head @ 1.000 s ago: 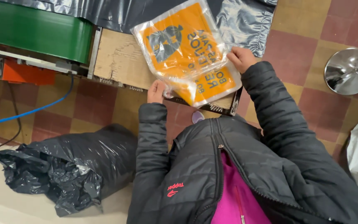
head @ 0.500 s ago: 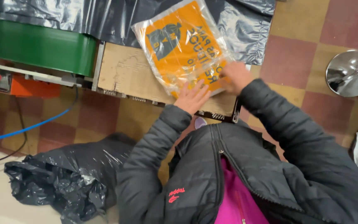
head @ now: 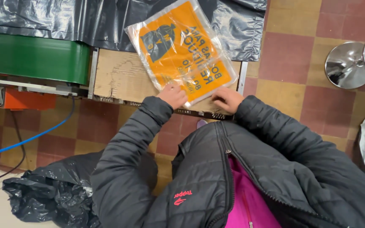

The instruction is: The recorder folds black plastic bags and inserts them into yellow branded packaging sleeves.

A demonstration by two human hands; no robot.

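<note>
A clear plastic pack with an orange printed sheet (head: pixel 182 50) lies tilted on a cardboard-covered work surface (head: pixel 115 78). My left hand (head: pixel 173 95) presses on the pack's near edge with fingers curled over it. My right hand (head: pixel 228 99) rests just right of that, fingers bent at the pack's near corner. Both arms wear a dark puffer jacket over a pink top.
Black plastic sheeting (head: pixel 64 21) covers the far side. A green conveyor belt (head: pixel 30 57) runs at the left with an orange box (head: pixel 26 101) under it. A blue cable (head: pixel 30 137) crosses the tiled floor. A full black bag (head: pixel 43 198) lies at lower left; a chrome stool base (head: pixel 351 63) stands right.
The pack has been laid flatter and farther onto the cardboard. Both hands came together at its near edge; the left moved right and up, the right moved down.
</note>
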